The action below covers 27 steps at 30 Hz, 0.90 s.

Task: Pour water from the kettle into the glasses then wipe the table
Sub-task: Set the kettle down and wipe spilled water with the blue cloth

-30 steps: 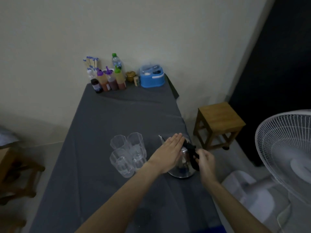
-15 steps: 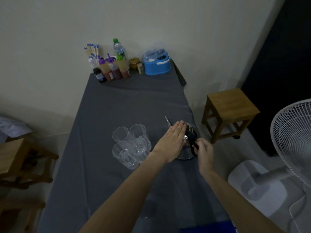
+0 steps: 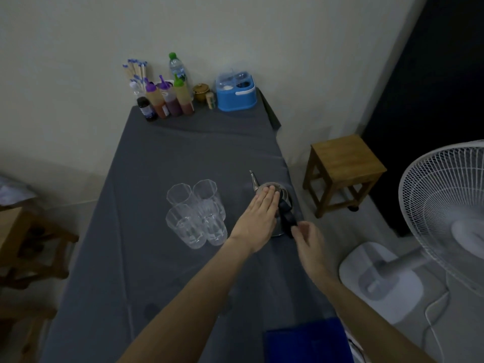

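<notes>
Two bare forearms reached over a table [image 3: 162, 158] draped in smooth grey cloth, a flat blue cloth [image 3: 306, 341] lying at its near edge. The left hand [image 3: 258, 218] lay flat, fingers straight and together, pressed on the lid of a shiny steel kettle [image 3: 272, 187] standing by the right edge, its thin pointed spout aimed at the far end. The right hand [image 3: 307, 238] curled loosely at the black handle's lower end; whether it gripped could not be told. Just left of the kettle, four clear faceted glasses [image 3: 195, 213] stood clustered, touching. At the far edge against the wall stood plastic sauce bottles [image 3: 167, 99] with purple and green caps, a water bottle [image 3: 176, 68] and a blue plastic caddy [image 3: 235, 96]. A square wooden stool [image 3: 343, 166] and a white wire-grilled fan [image 3: 445, 213] stood on the floor to the right. Compared with half a second earlier, the left hand remained on the lid, while the right had slipped lower on the handle.
</notes>
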{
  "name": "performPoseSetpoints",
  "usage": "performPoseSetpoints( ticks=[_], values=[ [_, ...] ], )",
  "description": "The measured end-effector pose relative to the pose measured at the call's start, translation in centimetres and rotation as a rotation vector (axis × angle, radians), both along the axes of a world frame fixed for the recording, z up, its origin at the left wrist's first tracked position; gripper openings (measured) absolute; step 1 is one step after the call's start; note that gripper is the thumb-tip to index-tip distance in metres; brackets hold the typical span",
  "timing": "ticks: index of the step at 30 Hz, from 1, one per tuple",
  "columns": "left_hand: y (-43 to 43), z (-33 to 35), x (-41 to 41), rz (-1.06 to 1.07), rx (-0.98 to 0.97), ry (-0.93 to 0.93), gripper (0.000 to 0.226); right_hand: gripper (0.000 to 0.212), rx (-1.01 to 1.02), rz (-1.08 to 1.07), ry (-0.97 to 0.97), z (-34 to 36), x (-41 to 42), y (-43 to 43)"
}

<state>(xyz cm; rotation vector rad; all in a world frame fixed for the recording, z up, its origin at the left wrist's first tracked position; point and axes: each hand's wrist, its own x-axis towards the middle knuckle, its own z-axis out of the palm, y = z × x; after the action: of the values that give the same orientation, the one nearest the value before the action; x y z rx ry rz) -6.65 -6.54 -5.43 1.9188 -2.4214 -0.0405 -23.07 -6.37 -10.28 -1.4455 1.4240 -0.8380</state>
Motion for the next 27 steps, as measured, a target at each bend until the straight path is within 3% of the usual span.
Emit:
performPoseSetpoints(
  ticks=[2, 5, 9, 15, 21, 27],
  values=[
    [2.3, -0.2, -0.2, -0.010, -0.024, 0.120, 0.062, 0.036, -0.061, 0.059, 0.225, -1.5, -1.4, 4.0],
    [7.4, -2.4, -0.7, -0.020, 0.014, 0.207, 0.057, 0.061, -0.172, 0.177, 0.417, -4.1, -3.3, 11.0],
    [15.0, -8.4, -1.4, -0.042, 0.084, 0.160, 0.053, 0.054, -0.329, 0.273, 0.532, -6.8, -5.1, 18.5],
    [22.3, -13.0, -2.0, -0.086, 0.196, 0.116, 0.051, 0.092, -0.091, 0.296, 0.857, -8.2, -6.2, 23.8],
    [25.5, -13.9, -0.6, -0.117, 0.123, 0.037, 0.054, 0.097, -0.027, 0.240, 1.053, -8.9, -4.9, 24.6],
    [30.8, -14.7, 3.6, -0.067, 0.090, 0.088, 0.055, 0.083, -0.089, 0.256, 1.136, -9.4, -4.4, 23.5]
  ],
)
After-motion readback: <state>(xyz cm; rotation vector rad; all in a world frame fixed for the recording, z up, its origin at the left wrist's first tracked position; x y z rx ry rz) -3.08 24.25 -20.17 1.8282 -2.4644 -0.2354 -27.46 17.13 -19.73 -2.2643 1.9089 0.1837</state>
